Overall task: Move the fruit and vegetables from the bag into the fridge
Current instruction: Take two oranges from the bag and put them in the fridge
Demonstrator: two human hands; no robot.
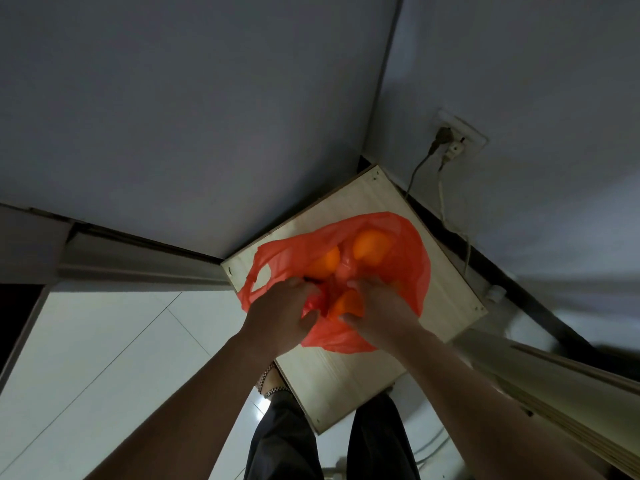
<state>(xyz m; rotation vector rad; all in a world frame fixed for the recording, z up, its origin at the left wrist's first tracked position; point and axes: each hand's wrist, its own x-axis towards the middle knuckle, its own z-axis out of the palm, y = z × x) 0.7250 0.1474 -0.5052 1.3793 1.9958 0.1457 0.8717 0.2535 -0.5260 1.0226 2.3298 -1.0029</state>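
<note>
A thin red plastic bag lies open on a small pale wooden table in a room corner. Inside it I see two oranges at the far side, one on the left and one on the right. A third orange sits at the near side of the bag. My right hand is curled around this near orange, fingers on top and thumb below. My left hand grips the bag's near edge, bunching the red plastic. The fridge is not in view.
A wall socket with plugs and hanging cables is on the right wall behind the table. White floor tiles spread to the left. A pale board or door edge leans at the right. My legs stand just before the table.
</note>
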